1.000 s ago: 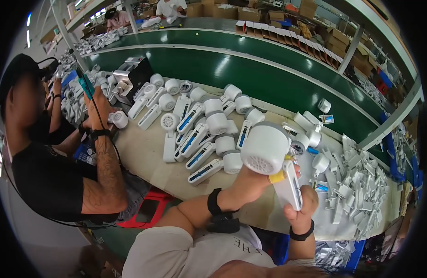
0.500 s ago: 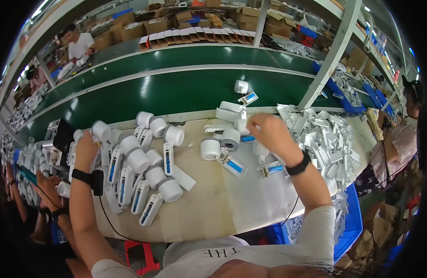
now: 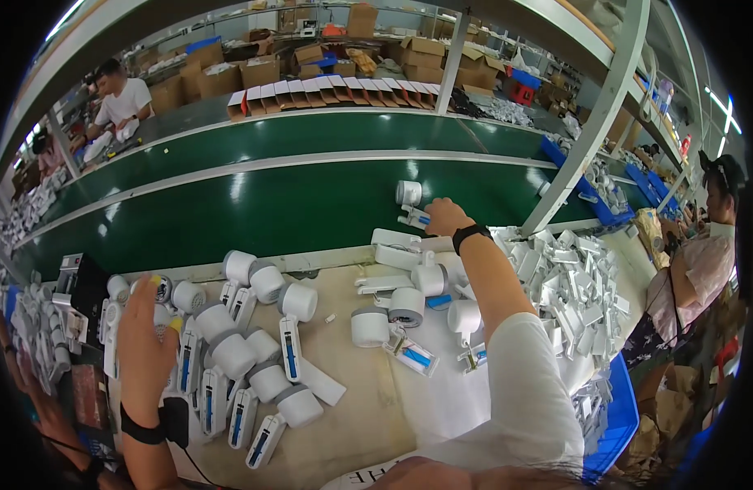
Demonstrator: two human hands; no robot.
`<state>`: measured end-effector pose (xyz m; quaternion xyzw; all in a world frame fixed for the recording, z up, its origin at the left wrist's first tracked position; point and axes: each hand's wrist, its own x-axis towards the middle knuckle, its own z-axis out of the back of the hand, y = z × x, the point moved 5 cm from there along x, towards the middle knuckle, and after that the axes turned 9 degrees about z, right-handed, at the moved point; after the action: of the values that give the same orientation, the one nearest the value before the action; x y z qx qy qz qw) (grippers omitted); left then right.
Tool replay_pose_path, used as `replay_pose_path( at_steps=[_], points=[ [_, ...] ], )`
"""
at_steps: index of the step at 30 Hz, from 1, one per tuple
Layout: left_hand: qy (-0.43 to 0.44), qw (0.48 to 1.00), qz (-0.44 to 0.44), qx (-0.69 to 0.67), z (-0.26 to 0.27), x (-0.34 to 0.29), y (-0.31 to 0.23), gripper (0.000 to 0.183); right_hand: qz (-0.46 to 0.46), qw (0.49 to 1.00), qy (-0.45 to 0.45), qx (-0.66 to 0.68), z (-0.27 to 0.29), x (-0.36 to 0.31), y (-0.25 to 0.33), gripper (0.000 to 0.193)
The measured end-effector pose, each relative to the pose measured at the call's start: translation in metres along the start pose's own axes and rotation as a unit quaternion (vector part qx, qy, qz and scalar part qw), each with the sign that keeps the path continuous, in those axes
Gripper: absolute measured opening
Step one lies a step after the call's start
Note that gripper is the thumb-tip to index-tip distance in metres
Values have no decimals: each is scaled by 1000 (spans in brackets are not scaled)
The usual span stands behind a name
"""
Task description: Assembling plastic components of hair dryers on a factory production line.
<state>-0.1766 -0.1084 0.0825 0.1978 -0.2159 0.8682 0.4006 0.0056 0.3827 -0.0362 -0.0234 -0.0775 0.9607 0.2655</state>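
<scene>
My right hand [image 3: 444, 219] reaches forward onto the green conveyor belt [image 3: 254, 208], fingers closed on the handle of a white handheld device [image 3: 409, 194] with a round head and a blue label, which lies on the belt. My left hand [image 3: 144, 343], with yellow fingertip covers and a black wrist strap, lies palm down and spread over a row of the same white devices [image 3: 229, 355] on the beige bench; it touches them without gripping one.
More devices [image 3: 405, 306] lie on a white sheet mid-bench. A heap of white plastic parts [image 3: 577, 286] fills the right side above a blue bin [image 3: 617, 416]. A steel post [image 3: 593, 122] rises on the right. Other workers sit at the far left, right and left edges.
My right hand has gone forward from the parts at the bench's edge out onto the belt. My left hand stays over the row of devices at the left.
</scene>
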Motion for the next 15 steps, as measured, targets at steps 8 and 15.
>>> replay_pose_path(
  at_steps=[8, 15],
  points=[
    [416, 753, 27, -508, -42, -31, -93, 28, -71, 824, -62, 558, 85, -64, 20, 29],
    [366, 572, 169, -714, -95, -42, -179, 39, 51, 754, -75, 651, 133, -191, 157, 27]
  ],
)
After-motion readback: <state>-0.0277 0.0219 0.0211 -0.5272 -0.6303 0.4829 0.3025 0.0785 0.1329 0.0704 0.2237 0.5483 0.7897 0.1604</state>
